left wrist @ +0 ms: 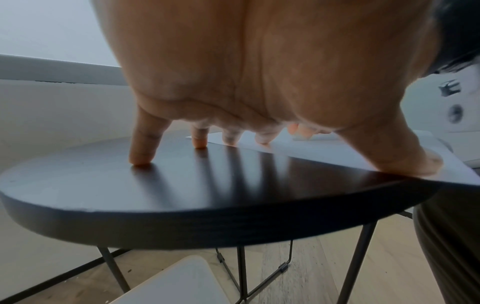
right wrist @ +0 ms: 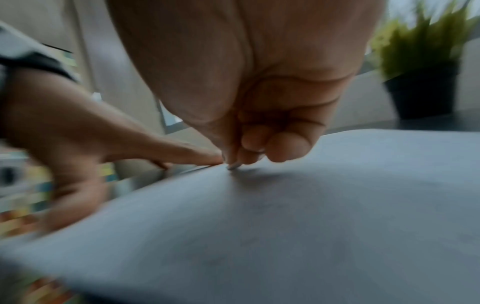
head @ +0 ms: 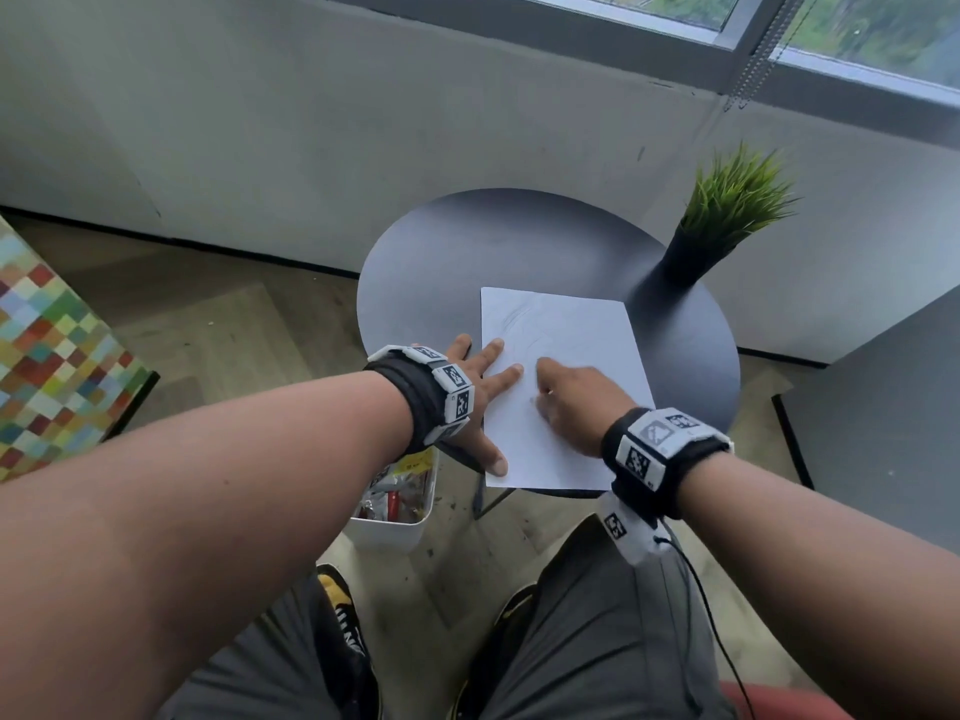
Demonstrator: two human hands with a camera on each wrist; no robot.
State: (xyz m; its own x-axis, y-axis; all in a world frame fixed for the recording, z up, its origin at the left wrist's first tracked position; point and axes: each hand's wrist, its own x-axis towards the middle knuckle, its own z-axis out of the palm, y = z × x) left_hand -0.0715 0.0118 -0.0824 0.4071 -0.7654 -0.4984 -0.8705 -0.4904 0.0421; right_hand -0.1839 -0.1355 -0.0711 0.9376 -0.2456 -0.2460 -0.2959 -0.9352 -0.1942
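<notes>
A white sheet of paper [head: 566, 345] with faint pencil marks lies on the round dark table [head: 441, 252], its near end hanging over the table's edge. My left hand [head: 483, 376] is spread flat on the sheet's left edge. Its thumb presses the near corner, and the outer fingers [left wrist: 141, 148] rest on bare table [left wrist: 182, 185] beside the paper [left wrist: 324, 150]. My right hand [head: 566, 397] is curled over the middle of the sheet. In the blurred right wrist view its fingers [right wrist: 259, 144] pinch a small pale tip [right wrist: 233, 166] that touches the paper [right wrist: 285, 216]; what that tip belongs to is unclear.
A green plant in a black vase [head: 727, 210] stands at the table's far right. A white bin [head: 395, 517] of small items sits on the floor under the table's near left. A multicoloured checked block [head: 47, 356] is at the left and grey furniture [head: 883, 407] at the right.
</notes>
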